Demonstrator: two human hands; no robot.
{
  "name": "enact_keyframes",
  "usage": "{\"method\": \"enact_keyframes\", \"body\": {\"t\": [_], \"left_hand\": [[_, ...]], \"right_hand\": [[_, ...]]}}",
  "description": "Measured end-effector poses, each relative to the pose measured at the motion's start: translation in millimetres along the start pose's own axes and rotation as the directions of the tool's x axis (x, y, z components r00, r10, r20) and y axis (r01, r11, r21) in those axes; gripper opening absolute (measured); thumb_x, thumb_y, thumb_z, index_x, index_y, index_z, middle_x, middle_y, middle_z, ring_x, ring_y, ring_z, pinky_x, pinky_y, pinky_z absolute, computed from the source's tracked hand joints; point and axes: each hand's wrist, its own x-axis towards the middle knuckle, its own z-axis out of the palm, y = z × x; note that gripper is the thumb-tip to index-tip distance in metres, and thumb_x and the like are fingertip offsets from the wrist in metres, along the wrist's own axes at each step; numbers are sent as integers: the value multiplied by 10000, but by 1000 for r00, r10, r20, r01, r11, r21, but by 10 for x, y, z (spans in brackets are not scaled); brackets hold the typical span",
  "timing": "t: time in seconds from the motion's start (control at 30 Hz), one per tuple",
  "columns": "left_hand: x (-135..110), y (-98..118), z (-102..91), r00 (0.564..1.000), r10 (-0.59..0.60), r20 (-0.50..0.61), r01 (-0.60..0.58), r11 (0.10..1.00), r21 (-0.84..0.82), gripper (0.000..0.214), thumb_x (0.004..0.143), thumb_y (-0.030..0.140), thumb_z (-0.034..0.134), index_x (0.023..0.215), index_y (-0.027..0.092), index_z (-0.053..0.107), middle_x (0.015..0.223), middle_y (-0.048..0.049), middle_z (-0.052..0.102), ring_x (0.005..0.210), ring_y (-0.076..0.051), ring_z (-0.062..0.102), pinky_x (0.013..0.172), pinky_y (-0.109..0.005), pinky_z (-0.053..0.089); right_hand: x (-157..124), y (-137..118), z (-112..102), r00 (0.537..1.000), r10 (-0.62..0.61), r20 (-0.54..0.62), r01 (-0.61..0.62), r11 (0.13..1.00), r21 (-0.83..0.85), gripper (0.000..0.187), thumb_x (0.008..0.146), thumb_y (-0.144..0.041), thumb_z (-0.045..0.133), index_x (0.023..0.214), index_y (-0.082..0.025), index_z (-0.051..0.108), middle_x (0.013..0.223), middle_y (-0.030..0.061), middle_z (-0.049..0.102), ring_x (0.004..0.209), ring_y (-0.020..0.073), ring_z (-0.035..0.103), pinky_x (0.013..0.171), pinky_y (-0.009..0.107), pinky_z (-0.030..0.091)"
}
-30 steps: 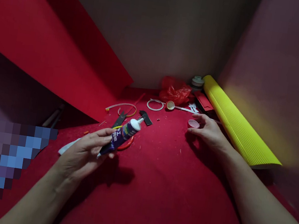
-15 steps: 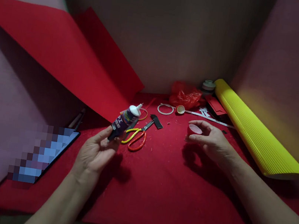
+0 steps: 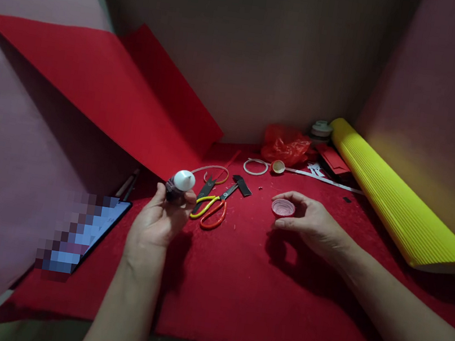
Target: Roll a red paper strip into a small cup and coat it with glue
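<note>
My left hand (image 3: 160,220) is closed around a dark glue bottle (image 3: 182,181), whose white nozzle top points toward me. Between the thumb and fingers of my right hand (image 3: 314,222) is a small red cup-shaped piece (image 3: 283,207), its pale ringed inside facing me. The piece is held above the red cloth and casts a shadow on it. Just right of the bottle lie scissors (image 3: 215,212) with one yellow and one red handle. A dark-bladed tool (image 3: 206,193) rests beside them, partly behind my left fingers.
A large red sheet (image 3: 107,84) leans at the left above a phone (image 3: 87,235). Along the right lies a yellow corrugated roll (image 3: 402,202). At the back are a red plastic bag (image 3: 286,145), a white ring coil (image 3: 256,167), another small cup piece (image 3: 278,167) and a white strip (image 3: 324,179).
My left hand has tipped the glue bottle so its nozzle faces me instead of up and right. My right hand has brought the cup piece slightly left and lower. The view has shifted a little.
</note>
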Motion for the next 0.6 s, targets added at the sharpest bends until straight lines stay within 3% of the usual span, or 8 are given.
{"method": "enact_keyframes", "body": {"t": [0.13, 0.27, 0.4, 0.6], "left_hand": [[8, -92, -17, 994, -88, -70, 85, 996, -41, 308, 970, 294, 351, 858, 114, 575, 719, -69, 623, 614, -127, 592, 481, -206, 470], [69, -67, -21, 995, -39, -93, 31, 996, -85, 252, 957, 235, 414, 786, 133, 569, 661, -25, 618, 594, -111, 594, 521, -211, 483], [81, 41, -18, 999, 29, -43, -34, 989, -142, 276, 952, 284, 443, 754, 142, 573, 664, -11, 631, 599, -90, 595, 564, -207, 497], [6, -45, 18, 994, -109, 26, 111, 989, -100, 318, 964, 317, 376, 832, 94, 560, 685, -38, 594, 596, -96, 588, 554, -221, 519]], "right_hand": [[-33, 5, 60, 998, 28, 53, -31, 998, 48, 409, 578, -155, 784, 951, -203, 623, 848, 7, 619, 744, 151, 595, 680, 271, 494], [-71, 5, 128, 994, 48, 97, -54, 997, 61, 426, 564, -143, 793, 952, -203, 628, 851, -1, 612, 759, 142, 586, 678, 256, 484], [-87, 15, 190, 988, 55, 143, -64, 996, 58, 432, 567, -142, 796, 961, -204, 628, 856, -8, 604, 768, 136, 575, 695, 254, 481], [-83, 13, 251, 984, 34, 177, -46, 997, 63, 452, 569, -145, 803, 981, -189, 624, 847, -10, 596, 769, 125, 561, 688, 235, 457]]}}
